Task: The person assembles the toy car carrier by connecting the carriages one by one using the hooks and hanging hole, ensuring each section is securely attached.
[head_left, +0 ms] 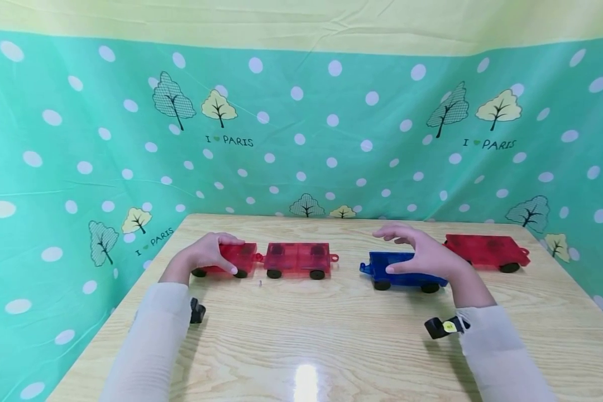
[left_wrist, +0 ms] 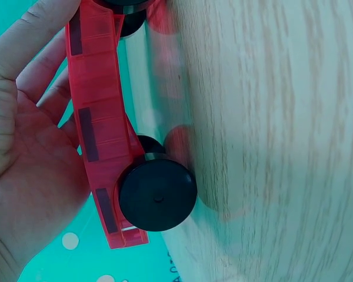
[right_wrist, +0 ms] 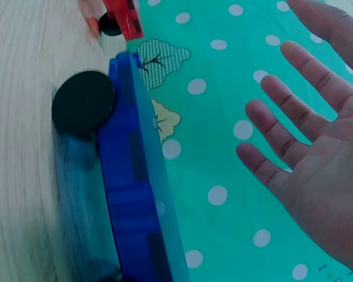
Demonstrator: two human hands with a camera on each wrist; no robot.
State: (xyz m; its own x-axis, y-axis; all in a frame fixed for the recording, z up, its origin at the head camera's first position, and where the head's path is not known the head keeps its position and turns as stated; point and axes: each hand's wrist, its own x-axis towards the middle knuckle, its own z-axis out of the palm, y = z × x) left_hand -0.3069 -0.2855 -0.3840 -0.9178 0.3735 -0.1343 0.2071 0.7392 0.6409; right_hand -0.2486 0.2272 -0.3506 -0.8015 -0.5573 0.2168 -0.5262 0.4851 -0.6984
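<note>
My left hand holds a translucent red toy wagon with black wheels, thumb on its near side and fingers behind it. In the left wrist view the palm lies along the top of this wagon. Its right end meets a second red wagon, which has a ring at its far right end. Over a blue toy wagon hovers my right hand, fingers spread. The right wrist view shows a gap between that hand and the blue wagon.
Another red wagon stands at the right, behind the right hand. A tiny object lies on the wooden table in front of the joined red wagons. A dotted green curtain hangs behind the table and along its sides.
</note>
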